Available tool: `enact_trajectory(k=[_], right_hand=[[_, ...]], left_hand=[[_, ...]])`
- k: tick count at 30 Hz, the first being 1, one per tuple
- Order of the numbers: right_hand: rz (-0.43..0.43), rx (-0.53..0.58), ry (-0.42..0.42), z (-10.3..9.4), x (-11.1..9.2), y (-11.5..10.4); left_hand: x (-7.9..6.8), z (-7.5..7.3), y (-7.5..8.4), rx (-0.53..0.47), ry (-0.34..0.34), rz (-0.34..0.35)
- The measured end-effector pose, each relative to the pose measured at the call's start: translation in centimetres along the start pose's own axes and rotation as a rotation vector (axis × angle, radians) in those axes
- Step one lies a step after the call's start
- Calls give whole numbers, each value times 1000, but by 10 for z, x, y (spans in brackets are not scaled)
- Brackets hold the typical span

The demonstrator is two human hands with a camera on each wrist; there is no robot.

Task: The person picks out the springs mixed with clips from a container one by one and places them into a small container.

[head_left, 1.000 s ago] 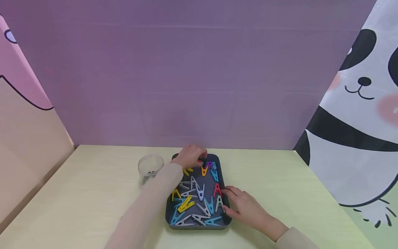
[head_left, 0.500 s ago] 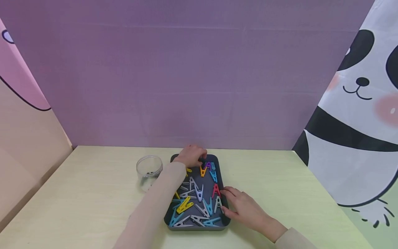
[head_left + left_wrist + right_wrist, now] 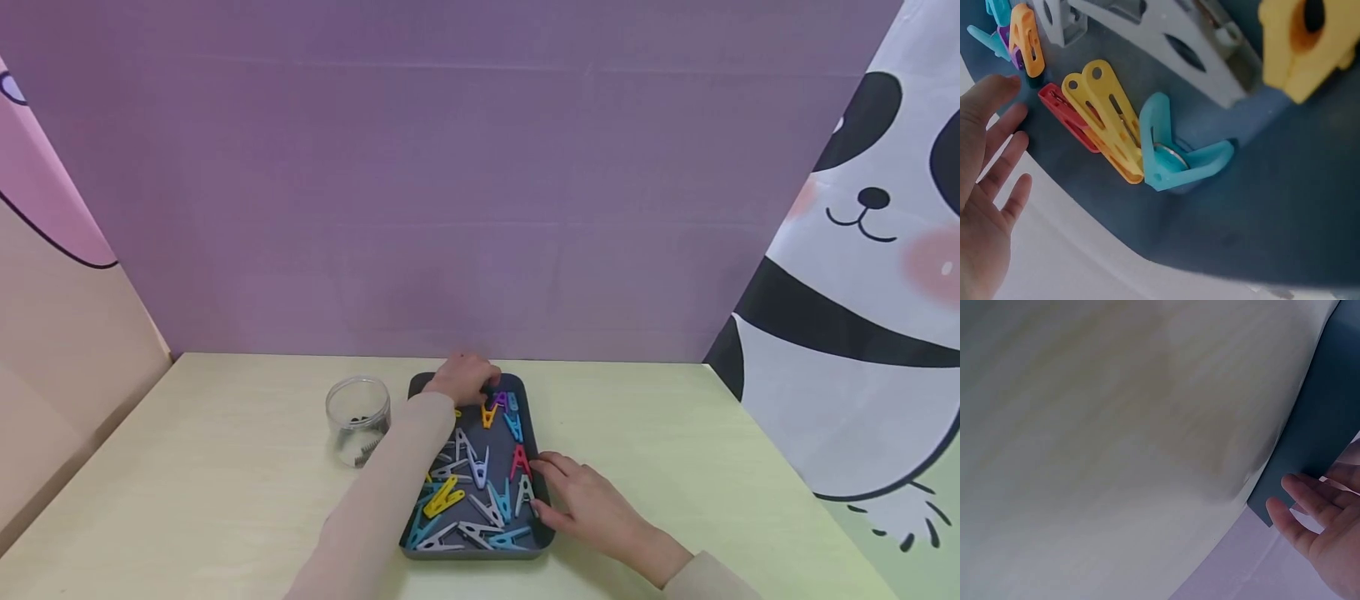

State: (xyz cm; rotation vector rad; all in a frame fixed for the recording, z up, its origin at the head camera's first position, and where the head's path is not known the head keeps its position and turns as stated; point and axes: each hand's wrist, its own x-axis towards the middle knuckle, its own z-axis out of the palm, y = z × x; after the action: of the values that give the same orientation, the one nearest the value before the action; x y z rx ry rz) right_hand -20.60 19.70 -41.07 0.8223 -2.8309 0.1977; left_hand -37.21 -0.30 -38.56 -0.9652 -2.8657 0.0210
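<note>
A dark grey tray [image 3: 469, 554] on the table holds several clothespins, among them a yellow clothespin [image 3: 444, 497], a red clothespin [image 3: 520, 460] and a blue clothespin [image 3: 513, 427]. My left hand [image 3: 461, 379] reaches over the tray's far end. In the left wrist view its fingers spread loosely by the rim, near an orange clothespin [image 3: 1025, 40] and a red clothespin [image 3: 1067, 117]; no clothespin shows between them. My right hand [image 3: 588, 504] rests its fingertips against the tray's right side. The right wrist view shows those fingers [image 3: 1310, 497] at the outer wall.
Left of the tray stands a clear round jar [image 3: 357, 421] with a few small dark pieces inside, partly behind the left sleeve [image 3: 382, 492]. A purple backdrop [image 3: 450, 183] rises behind the table's far edge.
My left forearm has swung slightly right, covering more of the tray's left clothespins and uncovering more of the jar. My right hand keeps its place by the tray.
</note>
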Motion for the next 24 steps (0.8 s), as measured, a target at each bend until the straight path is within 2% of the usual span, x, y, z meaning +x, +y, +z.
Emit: enact_trajectory(k=[10, 24], right_hand=[[27, 20, -33, -2, 1, -1], [-7, 3, 13, 0, -1, 2]], left_hand=[[1, 7, 3, 53, 9, -6], [4, 11, 8, 75, -5, -50]])
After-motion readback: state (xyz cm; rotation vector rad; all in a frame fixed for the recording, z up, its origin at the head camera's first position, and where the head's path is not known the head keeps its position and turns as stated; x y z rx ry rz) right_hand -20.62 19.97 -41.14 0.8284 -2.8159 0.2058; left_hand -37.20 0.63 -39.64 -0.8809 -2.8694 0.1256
